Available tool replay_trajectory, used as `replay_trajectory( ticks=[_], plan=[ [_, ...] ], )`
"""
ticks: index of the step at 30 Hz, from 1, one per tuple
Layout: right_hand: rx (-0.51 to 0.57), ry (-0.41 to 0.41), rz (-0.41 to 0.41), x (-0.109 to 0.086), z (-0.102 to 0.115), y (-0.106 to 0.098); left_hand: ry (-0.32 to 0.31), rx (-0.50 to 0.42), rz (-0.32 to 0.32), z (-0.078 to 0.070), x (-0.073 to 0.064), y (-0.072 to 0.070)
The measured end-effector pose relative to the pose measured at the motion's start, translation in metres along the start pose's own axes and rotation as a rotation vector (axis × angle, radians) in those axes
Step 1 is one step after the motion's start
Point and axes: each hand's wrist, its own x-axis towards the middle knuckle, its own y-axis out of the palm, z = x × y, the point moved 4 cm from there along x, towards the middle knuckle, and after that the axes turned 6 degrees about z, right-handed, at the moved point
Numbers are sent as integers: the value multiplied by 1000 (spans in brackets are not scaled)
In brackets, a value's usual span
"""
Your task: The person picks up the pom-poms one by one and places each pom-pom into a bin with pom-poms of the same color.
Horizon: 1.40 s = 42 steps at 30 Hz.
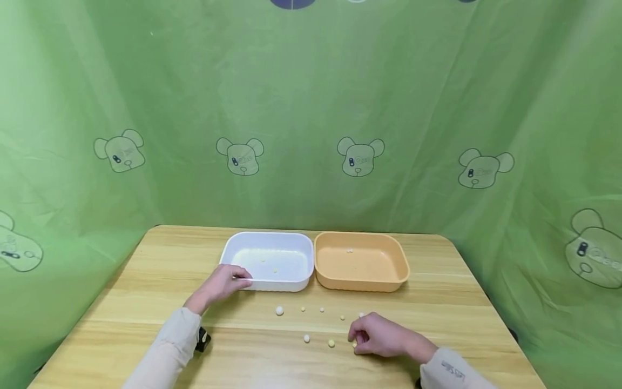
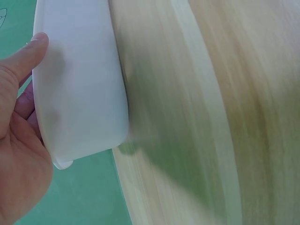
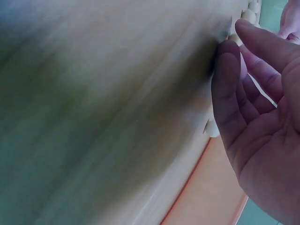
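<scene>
My left hand (image 1: 225,282) grips the near-left rim of a white plastic tray (image 1: 279,285). In the left wrist view the thumb lies over the tray's outer wall and the other fingers are behind the rim. Two small yellow balls (image 1: 275,270) lie inside that tray. Low over the table, my right hand (image 1: 381,336) has thumb and index fingertips at a small yellow ball (image 1: 355,344), partly hidden by them. A white ball (image 1: 361,315) lies just beyond its knuckles, and a larger yellow ball (image 1: 331,343) to its left.
An orange tray (image 1: 359,283) stands against the white tray's right side, with small white balls (image 1: 350,250) in it. Before the trays, more balls lie scattered, among them a large white ball (image 1: 279,310) and another white ball (image 1: 306,339). Green curtain (image 1: 301,200) surrounds the wooden table (image 1: 257,356).
</scene>
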Motion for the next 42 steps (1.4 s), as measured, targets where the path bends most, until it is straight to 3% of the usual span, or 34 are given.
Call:
replay_trajectory(
  ticks=[7, 16, 31, 42],
  plan=[
    [-77, -28, -8, 4, 6, 0, 11, 4, -8, 0, 1, -1],
    [-40, 28, 1, 4, 5, 0, -3, -9, -1, 1, -1, 0],
    [-58, 25, 42, 0, 12, -6, 13, -10, -17, 2, -2, -1],
    [13, 34, 46, 3, 17, -20, 8, -10, -28, 2, 0, -2]
  ],
)
